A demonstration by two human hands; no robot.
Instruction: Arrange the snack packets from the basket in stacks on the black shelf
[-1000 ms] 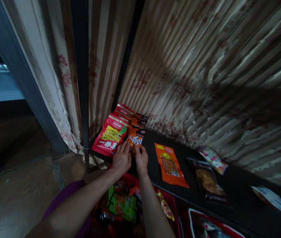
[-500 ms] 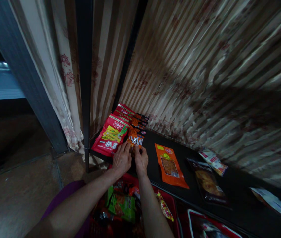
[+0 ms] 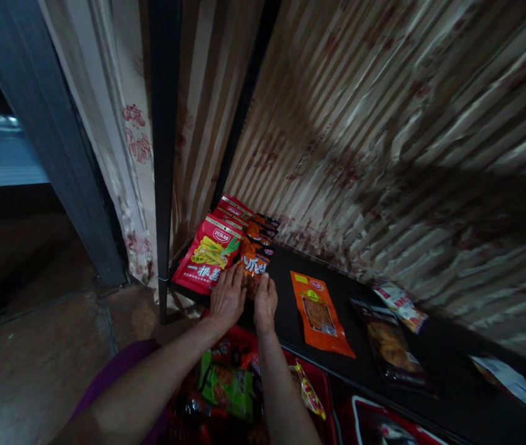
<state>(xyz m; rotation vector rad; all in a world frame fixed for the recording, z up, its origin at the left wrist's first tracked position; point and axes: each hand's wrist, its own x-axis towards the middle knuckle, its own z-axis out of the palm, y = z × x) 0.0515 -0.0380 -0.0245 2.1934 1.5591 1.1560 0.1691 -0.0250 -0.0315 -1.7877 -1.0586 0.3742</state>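
Note:
An orange and dark snack packet (image 3: 253, 259) lies on the black shelf (image 3: 285, 303), in front of a row of similar packets (image 3: 263, 228). My left hand (image 3: 229, 298) rests along its left edge, fingers stretched out, partly over the corner of a red snack bag (image 3: 209, 253). On the packet's right edge lies my right hand (image 3: 266, 303), its fingers straight and pointing to the back. The packet's lower end shows between both hands. Another red bag (image 3: 232, 208) stands partly hidden behind the front one.
Farther right on the shelf are an orange flat packet (image 3: 321, 312), a dark brown bag (image 3: 390, 346), and a white and red packet (image 3: 402, 303). Below the shelf, a red basket (image 3: 327, 395) holds a green packet (image 3: 228, 386) and others. A dark post (image 3: 165, 154) stands at left.
My right hand's fingers have straightened and shifted to the packet's right side, uncovering more of its front. My left hand stays nearly in place. The view has shifted slightly.

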